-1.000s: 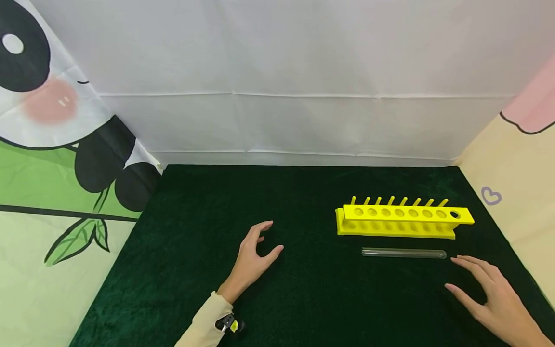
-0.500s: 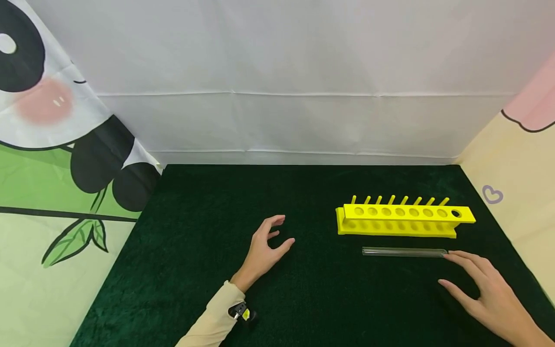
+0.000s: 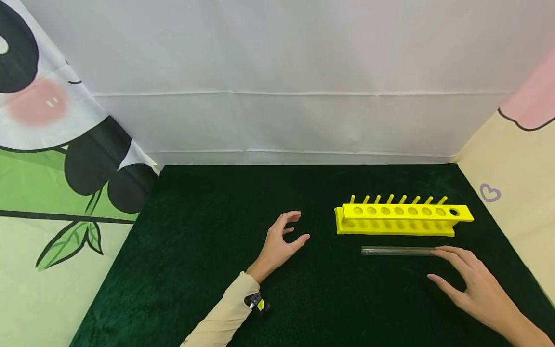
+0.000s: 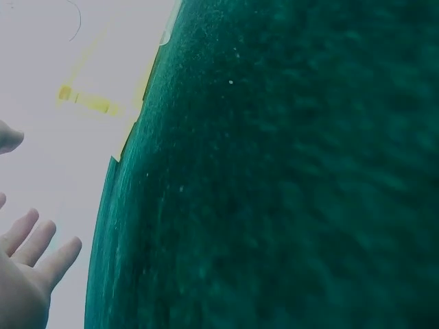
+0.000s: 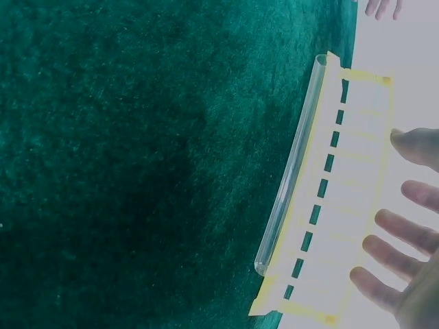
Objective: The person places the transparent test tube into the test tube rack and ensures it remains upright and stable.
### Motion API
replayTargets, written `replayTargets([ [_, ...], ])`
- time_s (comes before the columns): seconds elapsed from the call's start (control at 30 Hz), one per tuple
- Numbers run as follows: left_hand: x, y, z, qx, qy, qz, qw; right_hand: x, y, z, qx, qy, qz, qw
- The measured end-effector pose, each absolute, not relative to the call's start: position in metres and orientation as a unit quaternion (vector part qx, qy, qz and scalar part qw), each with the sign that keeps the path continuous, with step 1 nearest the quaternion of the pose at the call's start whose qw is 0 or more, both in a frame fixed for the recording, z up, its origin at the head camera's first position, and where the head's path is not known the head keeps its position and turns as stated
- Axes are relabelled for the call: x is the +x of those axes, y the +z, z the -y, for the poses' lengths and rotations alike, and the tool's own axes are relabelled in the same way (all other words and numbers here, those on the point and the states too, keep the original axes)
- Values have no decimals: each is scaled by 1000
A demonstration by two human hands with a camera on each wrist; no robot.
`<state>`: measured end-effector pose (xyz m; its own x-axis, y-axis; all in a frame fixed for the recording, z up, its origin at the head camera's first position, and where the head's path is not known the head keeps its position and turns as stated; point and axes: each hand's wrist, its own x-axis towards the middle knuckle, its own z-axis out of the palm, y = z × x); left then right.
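Dark green cloth (image 3: 208,202) covers the table, plain white sheet (image 3: 260,58) behind, creased horizontally. Left side panel has a black-and-white cartoon figure (image 3: 97,159) printed on it, with a green leaf (image 3: 65,243) below; right panel is cream, with a pink patch (image 3: 529,106) and a small purple heart outline (image 3: 490,198). Yellow rack (image 3: 396,226) stands on the right half of the cloth, long side across: row of eight holes along the top plate, row of eight pegs behind, dark showing through the rightmost hole. Clear test tube (image 3: 396,251) lies flat on the cloth just in front of the rack, roughly parallel to it. Right hand (image 3: 474,286) is over the tube's right end; fingertips overlap that end in the head view, but the right wrist view shows both tube ends clear of the fingers, so no grip on it: thumb and fingers apart, fingers spread. Left hand (image 3: 275,246) is above the cloth left of the rack, well apart from rack and tube, thumb and fingers apart, fingers slightly bent. Beige sleeve (image 3: 223,311) on that arm, small black device (image 3: 256,301) with a yellow spot at the wrist. Both wrist views wash the rack out badly.
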<state>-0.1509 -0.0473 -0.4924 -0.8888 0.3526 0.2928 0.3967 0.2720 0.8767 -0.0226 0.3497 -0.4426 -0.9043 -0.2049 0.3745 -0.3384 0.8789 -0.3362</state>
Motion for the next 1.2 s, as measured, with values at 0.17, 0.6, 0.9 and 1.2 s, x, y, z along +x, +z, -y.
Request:
replayTargets([
  [0.17,-158,-494,37,-247,-555,794,17,-30,-444,-349,163,205,949,176],
  [0.6,-170,-497,12,-261,-567,782,-5,-46,-445,-346,204,208,938,187],
  [0.9,-164,-475,-3,-269,-587,763,-33,-44,-445,-340,205,195,942,179],
  [1.2,-167,-488,-26,-282,-593,753,-38,-42,-448,-335,201,188,948,160],
])
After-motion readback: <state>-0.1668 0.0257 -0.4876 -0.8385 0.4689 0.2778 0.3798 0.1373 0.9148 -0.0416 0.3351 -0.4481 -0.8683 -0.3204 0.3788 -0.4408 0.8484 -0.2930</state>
